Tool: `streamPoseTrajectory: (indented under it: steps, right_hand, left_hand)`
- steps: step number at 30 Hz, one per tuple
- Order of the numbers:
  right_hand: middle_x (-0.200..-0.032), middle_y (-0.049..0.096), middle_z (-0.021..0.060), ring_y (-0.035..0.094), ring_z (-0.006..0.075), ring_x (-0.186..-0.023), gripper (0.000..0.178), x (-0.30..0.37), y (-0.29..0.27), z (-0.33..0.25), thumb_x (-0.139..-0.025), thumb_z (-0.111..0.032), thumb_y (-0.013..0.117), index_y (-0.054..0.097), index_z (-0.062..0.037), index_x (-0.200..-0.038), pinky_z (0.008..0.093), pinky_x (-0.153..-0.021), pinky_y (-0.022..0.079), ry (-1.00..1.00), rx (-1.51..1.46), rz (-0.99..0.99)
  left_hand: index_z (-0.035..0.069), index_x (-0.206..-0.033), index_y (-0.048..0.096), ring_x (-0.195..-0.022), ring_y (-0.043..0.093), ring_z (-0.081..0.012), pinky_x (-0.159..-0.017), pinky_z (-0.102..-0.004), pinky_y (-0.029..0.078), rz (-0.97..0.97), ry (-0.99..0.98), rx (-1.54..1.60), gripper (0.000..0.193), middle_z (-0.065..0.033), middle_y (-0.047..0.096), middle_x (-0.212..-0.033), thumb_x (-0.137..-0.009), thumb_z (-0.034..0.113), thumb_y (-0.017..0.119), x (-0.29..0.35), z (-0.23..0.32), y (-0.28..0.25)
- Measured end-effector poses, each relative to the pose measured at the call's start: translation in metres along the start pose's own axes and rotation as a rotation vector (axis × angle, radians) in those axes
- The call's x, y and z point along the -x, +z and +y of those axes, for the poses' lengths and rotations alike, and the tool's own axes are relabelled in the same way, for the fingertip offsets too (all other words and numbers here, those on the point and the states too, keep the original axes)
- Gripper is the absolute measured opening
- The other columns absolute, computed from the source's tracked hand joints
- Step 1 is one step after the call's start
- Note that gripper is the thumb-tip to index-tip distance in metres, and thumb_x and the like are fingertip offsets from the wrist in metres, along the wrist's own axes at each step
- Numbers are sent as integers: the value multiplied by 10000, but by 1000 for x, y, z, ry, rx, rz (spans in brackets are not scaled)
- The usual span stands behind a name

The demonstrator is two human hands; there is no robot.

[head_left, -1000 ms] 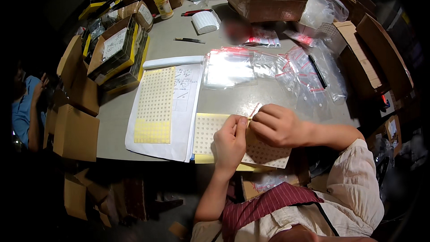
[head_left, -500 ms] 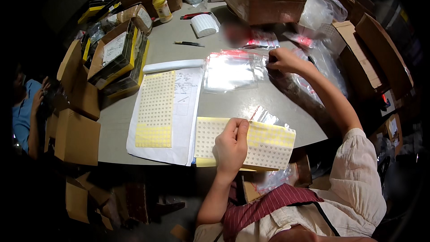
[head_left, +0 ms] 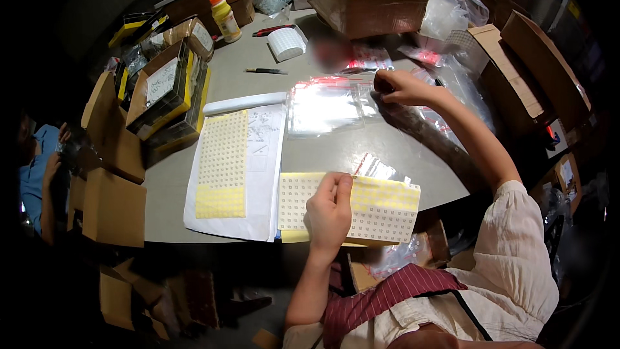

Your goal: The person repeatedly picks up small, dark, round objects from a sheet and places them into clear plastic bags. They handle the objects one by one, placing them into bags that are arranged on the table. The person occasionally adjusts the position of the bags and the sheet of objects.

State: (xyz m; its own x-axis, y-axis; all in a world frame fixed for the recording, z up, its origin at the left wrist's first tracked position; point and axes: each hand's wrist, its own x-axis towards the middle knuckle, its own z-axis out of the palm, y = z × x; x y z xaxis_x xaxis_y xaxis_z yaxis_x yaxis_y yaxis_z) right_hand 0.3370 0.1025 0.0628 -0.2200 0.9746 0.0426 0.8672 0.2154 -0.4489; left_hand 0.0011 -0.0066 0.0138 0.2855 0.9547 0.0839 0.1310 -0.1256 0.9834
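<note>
My left hand (head_left: 329,212) grips a sheet of small round stickers (head_left: 386,216), white with yellow rows, at the table's front edge. Its thumb and fingers are closed on the sheet's upper edge. Beyond it, my right hand (head_left: 402,86) has its fingers curled together at the right end of a stack of clear zip bags (head_left: 326,113) with red tops. Whatever those fingertips pinch is hidden or too small to name. A small clear bag (head_left: 374,167) lies partly behind the sticker sheet. To the left, another yellow sticker sheet (head_left: 221,165) rests on a white paper pad (head_left: 266,161).
Black-and-yellow boxes (head_left: 161,90) stand at the left beside open cartons (head_left: 115,207). At the back are a yellow bottle (head_left: 226,21), a sticker roll (head_left: 287,44), a pen (head_left: 265,71) and a large cardboard box (head_left: 368,16). A person in blue (head_left: 44,171) is at far left.
The whole view has shifted slightly. My right hand stays by the bag stack with its fingers a little differently bent; my left hand keeps its grip on the sticker sheet.
</note>
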Motion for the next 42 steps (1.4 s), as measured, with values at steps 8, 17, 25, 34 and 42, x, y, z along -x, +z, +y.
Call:
streamPoseTrajectory:
  steps: [8, 17, 25, 34, 42]
  right_hand:
    - [-925, 666, 230, 636, 460, -915, 243, 2, 9, 21, -834, -130, 724, 567, -13, -977, 513, -763, 506, 228, 476, 200]
    - [-932, 653, 181, 632, 367, -896, 285, 66, 53, -124, -877, -258, 748, 626, -17, -970, 459, -781, 509, -276, -263, 78]
    - [-795, 624, 96, 629, 296, -816, 237, 89, 95, -156, -680, -216, 713, 621, -43, -814, 412, -672, 523, -457, 276, 573]
    - [-855, 592, 87, 559, 274, -898, 214, 81, 104, -171, -704, -245, 652, 596, -52, -778, 371, -766, 472, -559, 369, 729]
    - [-968, 595, 129, 601, 334, -922, 255, 101, 65, -151, -767, -94, 666, 584, -16, -995, 424, -814, 516, -510, 55, 479]
  left_hand:
    - [42, -1009, 699, -655, 659, -167, -639, -333, 495, 56, 68, -22, 248, -100, 711, -721, -1042, 268, 603, 6, 2, -1]
    - [-13, -981, 604, -831, 538, -72, -736, -222, 454, -14, 78, 286, 137, -3, 596, -889, -1062, 88, 563, 3, -8, -6]
    - [-72, -1182, 613, -990, 563, -217, -904, -342, 481, -59, 106, 121, 257, -133, 630, -1086, -1065, 140, 526, -2, -9, 6]
    - [-14, -1035, 606, -961, 554, -114, -868, -251, 446, -86, 225, 408, 185, -25, 603, -1002, -1050, 170, 596, -7, -10, 1]
    - [-13, -1020, 628, -858, 562, -79, -764, -236, 470, -61, 82, 228, 124, -7, 627, -920, -1048, 87, 560, 0, -12, -3]
